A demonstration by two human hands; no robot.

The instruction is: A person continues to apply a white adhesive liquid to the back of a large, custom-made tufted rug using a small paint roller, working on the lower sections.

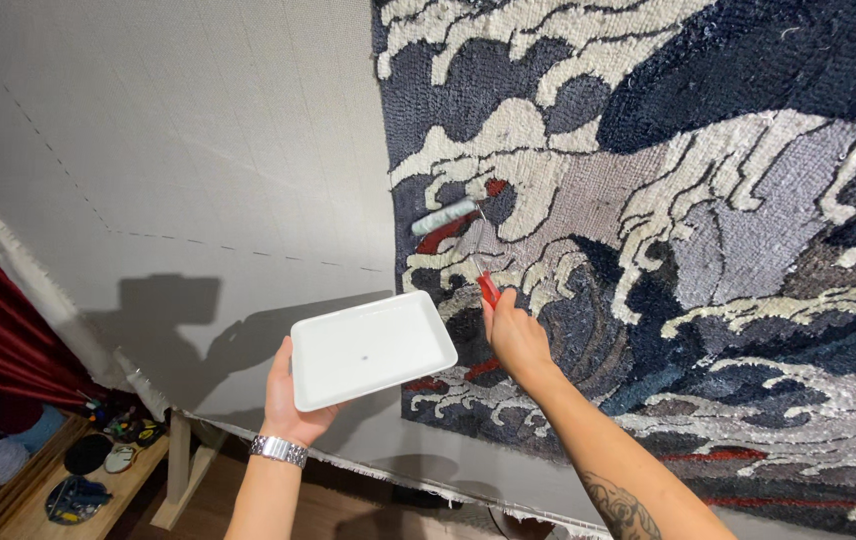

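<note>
With the right hand (516, 335) gripping the red-handled small grey paint roller (445, 217) against the tufted dark-blue-and-cream wave rug (708, 250), even overlapping strokes look best, while the left hand (288, 400) holds the white rectangular plastic tray (372, 349) level.

Both arms are bare from below the elbow, with no sleeves in view. The left hand (293, 395) wears nothing on its fingers; at its wrist sits a silver metal link-bracelet wristwatch (279, 450), its band made of small shiny segments. The right hand (514, 333) is bare too. On the right forearm, a dark, swirling ornamental tattoo (620, 508) runs toward the elbow.
</note>
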